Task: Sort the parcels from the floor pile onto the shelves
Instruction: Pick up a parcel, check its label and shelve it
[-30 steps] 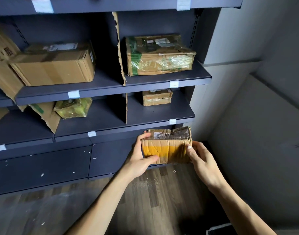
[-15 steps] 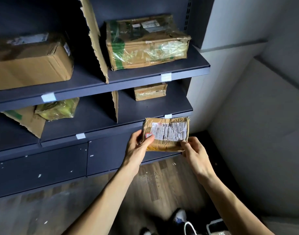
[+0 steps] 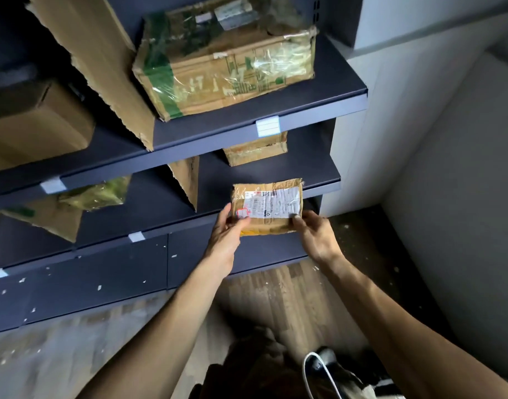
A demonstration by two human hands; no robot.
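While a second ago the parcel showed its yellow-taped side, the head view now has its white shipping label turned up towards the camera, and it has been raised to the front edge of the lower shelf. I cannot tell whether it touches that edge. The left hand grips its left end, thumb on the label corner, and the fingers of the right hand pinch its lower right corner. The label was probably being checked, so placing seems next.

A cardboard divider splits the lower shelf. The right bay holds one small box at the back, with bare shelf in front; the left bay holds a greenish bag. On the upper shelf sits a large taped box, and a brown box sits further left.
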